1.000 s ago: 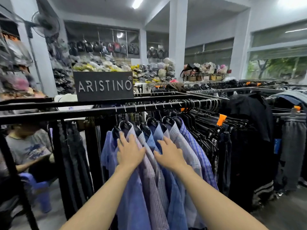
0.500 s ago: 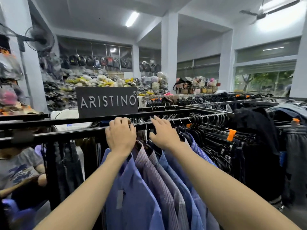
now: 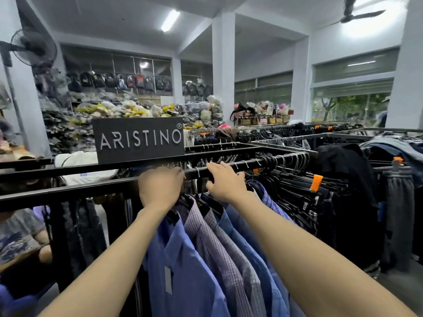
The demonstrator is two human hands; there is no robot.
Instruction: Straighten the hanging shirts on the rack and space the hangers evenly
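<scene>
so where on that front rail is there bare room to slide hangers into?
Bare stretch: the front rail from the left hand out to the frame's left edge, no hooks on it. Crowded: right of the right hand, where the black hangers bunch tightly. The blue shirts sit packed under both hands.

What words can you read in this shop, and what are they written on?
"ARISTINO", with a small "R" in a circle after it: pale letters on the dark sign standing on the rack.
White tag on the front blue shirt: nothing readable shows on it.
Orange clips on the hangers to the right: too small to read.
Blue print on the white bag behind the rack: too blurred.
</scene>
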